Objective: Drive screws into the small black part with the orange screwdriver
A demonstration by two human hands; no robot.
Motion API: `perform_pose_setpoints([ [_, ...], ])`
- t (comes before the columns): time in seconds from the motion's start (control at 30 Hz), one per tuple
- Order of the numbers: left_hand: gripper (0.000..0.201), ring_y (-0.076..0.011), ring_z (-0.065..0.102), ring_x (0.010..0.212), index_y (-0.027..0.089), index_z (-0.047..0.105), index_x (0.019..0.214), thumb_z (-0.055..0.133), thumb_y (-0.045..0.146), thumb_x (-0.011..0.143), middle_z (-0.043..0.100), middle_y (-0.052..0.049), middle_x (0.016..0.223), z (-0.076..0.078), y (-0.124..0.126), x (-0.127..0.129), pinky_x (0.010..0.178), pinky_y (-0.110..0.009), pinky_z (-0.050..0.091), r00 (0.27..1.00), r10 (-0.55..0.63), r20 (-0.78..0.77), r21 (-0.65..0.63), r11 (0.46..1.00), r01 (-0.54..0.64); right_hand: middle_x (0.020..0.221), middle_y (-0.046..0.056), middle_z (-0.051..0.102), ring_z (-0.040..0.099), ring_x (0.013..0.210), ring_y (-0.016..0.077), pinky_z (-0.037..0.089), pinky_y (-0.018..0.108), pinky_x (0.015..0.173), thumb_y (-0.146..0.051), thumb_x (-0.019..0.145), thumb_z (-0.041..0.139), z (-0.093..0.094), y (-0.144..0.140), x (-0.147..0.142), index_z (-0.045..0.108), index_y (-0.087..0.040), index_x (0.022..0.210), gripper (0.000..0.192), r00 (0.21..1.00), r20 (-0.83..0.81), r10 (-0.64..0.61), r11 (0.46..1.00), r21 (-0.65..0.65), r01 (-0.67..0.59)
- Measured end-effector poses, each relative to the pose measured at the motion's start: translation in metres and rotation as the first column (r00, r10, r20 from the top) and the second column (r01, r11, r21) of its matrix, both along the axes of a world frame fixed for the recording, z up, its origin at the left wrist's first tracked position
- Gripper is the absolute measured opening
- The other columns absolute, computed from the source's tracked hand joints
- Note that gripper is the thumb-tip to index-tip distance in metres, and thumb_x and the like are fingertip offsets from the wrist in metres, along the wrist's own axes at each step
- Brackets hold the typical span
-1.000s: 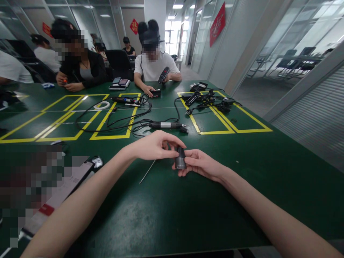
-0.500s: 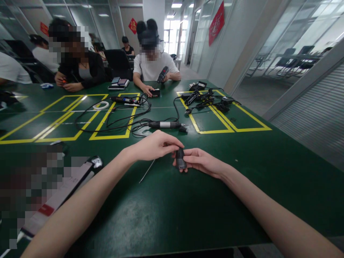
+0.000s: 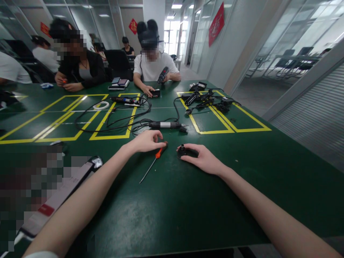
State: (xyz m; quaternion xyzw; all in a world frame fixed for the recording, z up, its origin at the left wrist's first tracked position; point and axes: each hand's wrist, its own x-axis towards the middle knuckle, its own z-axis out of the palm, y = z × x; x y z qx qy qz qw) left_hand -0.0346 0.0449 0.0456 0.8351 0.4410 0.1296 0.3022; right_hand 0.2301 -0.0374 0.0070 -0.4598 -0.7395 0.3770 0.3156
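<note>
Going from the left of the frame, my left hand (image 3: 146,141) sits just left of centre with its fingertips pinched on the orange handle of a screwdriver (image 3: 153,163), whose thin shaft lies flat on the green bench (image 3: 172,215) and points down-left. I judge the grip light: with only the handle end caught, the tool could roll or swing out as I lift it, and the tip might scrape the surface.

Just right of centre, my right hand (image 3: 202,159) lies flat over a small black part (image 3: 183,150), fingers curled loosely on it, pressing it to the bench rather than lifting it. It looks round, so if that hand eases off it may roll toward the tangle of cables (image 3: 120,120) and the grey pen-shaped tool (image 3: 165,125) just above.
</note>
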Motion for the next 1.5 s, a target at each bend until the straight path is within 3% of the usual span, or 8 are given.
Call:
perform_pose_setpoints([
  [0.17, 0.043, -0.0178, 0.063, 0.066, 0.016, 0.075, 0.117, 0.069, 0.043, 0.084, 0.073, -0.001, 0.074, -0.002, -0.005, 0.006, 0.064, -0.027, 0.041, 0.992, -0.097, -0.078, -0.061, 0.994, 0.092, 0.106, 0.007, 0.074, 0.069, 0.096, 0.0227, 0.056, 0.038, 0.089, -0.040, 0.088, 0.079, -0.004, 0.001, -0.002, 0.076, -0.019, 0.110, 0.030, 0.992, 0.119, -0.032, 0.995, 0.099, 0.021],
  [0.33, 0.046, -0.0163, 0.060, 0.062, 0.012, 0.073, 0.123, 0.063, 0.033, 0.084, 0.068, 0.001, 0.067, -0.002, -0.004, 0.006, 0.064, -0.026, 0.043, 0.992, -0.113, -0.060, -0.098, 0.989, 0.107, 0.076, -0.001, 0.064, 0.058, 0.069, 0.0164, 0.049, 0.029, 0.065, -0.046, 0.081, 0.088, -0.006, -0.002, -0.008, 0.071, -0.019, 0.096, 0.036, 0.986, 0.148, -0.081, 0.991, 0.114, 0.064],
  [0.47, 0.049, -0.0147, 0.059, 0.061, 0.012, 0.071, 0.127, 0.060, 0.036, 0.086, 0.066, 0.001, 0.069, 0.010, -0.001, -0.002, 0.060, -0.024, 0.043, 0.997, -0.078, 0.016, -0.113, 0.990, 0.079, 0.094, 0.003, 0.070, 0.063, 0.077, 0.0176, 0.056, 0.032, 0.072, -0.044, 0.076, 0.092, -0.001, -0.001, -0.003, 0.073, -0.020, 0.115, 0.050, 0.996, 0.069, 0.058, 0.994, 0.087, -0.064],
  [0.6, 0.043, -0.0124, 0.057, 0.057, 0.011, 0.072, 0.120, 0.064, 0.036, 0.085, 0.063, 0.001, 0.067, 0.028, -0.003, -0.006, 0.055, -0.022, 0.045, 0.946, 0.053, 0.320, -0.209, 0.978, 0.016, 0.103, 0.006, 0.069, 0.065, 0.080, 0.0169, 0.059, 0.033, 0.076, -0.039, 0.089, 0.079, 0.001, 0.001, 0.002, 0.076, -0.019, 0.105, 0.026, 0.986, 0.008, 0.165, 0.984, 0.062, -0.165],
  [0.7, 0.041, -0.0090, 0.054, 0.054, 0.013, 0.070, 0.121, 0.066, 0.032, 0.086, 0.059, 0.003, 0.068, 0.037, -0.007, -0.003, 0.050, -0.019, 0.045, 0.822, 0.127, 0.555, -0.100, 0.991, -0.085, 0.097, 0.004, 0.069, 0.064, 0.076, 0.0159, 0.057, 0.032, 0.073, -0.038, 0.087, 0.082, -0.003, 0.000, -0.002, 0.073, -0.019, 0.097, 0.023, 0.992, -0.022, 0.124, 0.991, 0.059, -0.122],
  [0.83, 0.046, -0.0099, 0.060, 0.059, 0.014, 0.064, 0.131, 0.069, 0.032, 0.089, 0.062, 0.001, 0.080, 0.044, -0.017, 0.004, 0.045, -0.017, 0.049, 0.760, -0.013, 0.650, 0.079, 0.996, -0.051, 0.087, 0.001, 0.068, 0.063, 0.076, 0.0166, 0.054, 0.031, 0.071, -0.035, 0.082, 0.088, -0.010, -0.004, -0.015, 0.069, -0.020, 0.094, 0.027, 0.999, -0.011, 0.052, 0.988, 0.149, -0.049],
  [1.1, 0.044, -0.0130, 0.071, 0.077, 0.020, 0.061, 0.140, 0.065, 0.028, 0.098, 0.066, -0.003, 0.098, 0.058, -0.040, 0.010, 0.058, -0.018, 0.062, 0.813, -0.191, 0.550, 0.296, 0.955, 0.023, 0.089, 0.001, 0.070, 0.063, 0.077, 0.0166, 0.052, 0.029, 0.071, -0.026, 0.082, 0.089, -0.010, -0.008, -0.022, 0.068, -0.020, 0.095, 0.026, 0.999, 0.038, 0.029, 0.981, 0.192, -0.036],
  [1.5, 0.046, -0.0144, 0.075, 0.081, 0.020, 0.061, 0.144, 0.065, 0.028, 0.099, 0.069, -0.004, 0.103, 0.059, -0.041, 0.010, 0.062, -0.019, 0.063, 0.813, -0.196, 0.548, 0.321, 0.947, 0.012, 0.094, 0.002, 0.071, 0.062, 0.079, 0.0172, 0.051, 0.030, 0.072, -0.029, 0.083, 0.090, -0.015, -0.006, -0.019, 0.066, -0.021, 0.096, 0.028, 0.997, 0.076, 0.025, 0.971, 0.235, -0.043],
])
